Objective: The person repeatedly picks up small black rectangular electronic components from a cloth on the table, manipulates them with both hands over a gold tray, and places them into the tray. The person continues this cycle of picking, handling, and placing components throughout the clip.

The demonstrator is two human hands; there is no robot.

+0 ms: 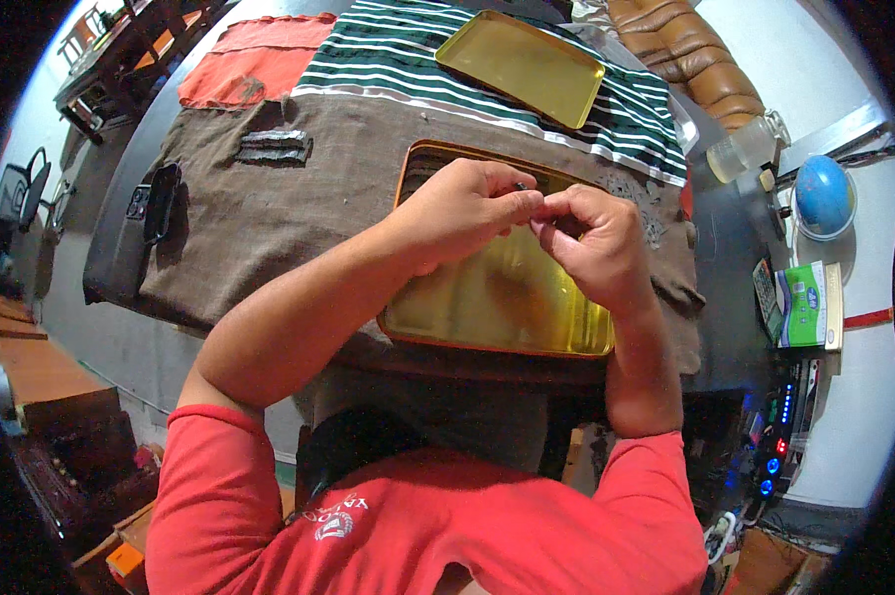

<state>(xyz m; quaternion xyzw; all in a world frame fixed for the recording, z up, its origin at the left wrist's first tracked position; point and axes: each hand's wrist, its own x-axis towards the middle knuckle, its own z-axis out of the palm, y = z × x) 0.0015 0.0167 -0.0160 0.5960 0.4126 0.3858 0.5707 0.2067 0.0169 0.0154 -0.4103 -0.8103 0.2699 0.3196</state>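
My left hand and my right hand meet above a gold-coloured rectangular tin. The left fingers are closed in a pinch, with the tip of a small dark piece showing between them. Thumb and fingertips of the right hand are pressed together against the left fingertips. What they pinch, if anything, is too small or hidden to make out. Both forearms cross the near side of the tin and cover part of it.
A matching shallow gold tray lies on the green-and-white striped cloth at the back. On the brown cloth rest a grey strip-like bundle and a black case. To the right are a clear jar and a blue globe.
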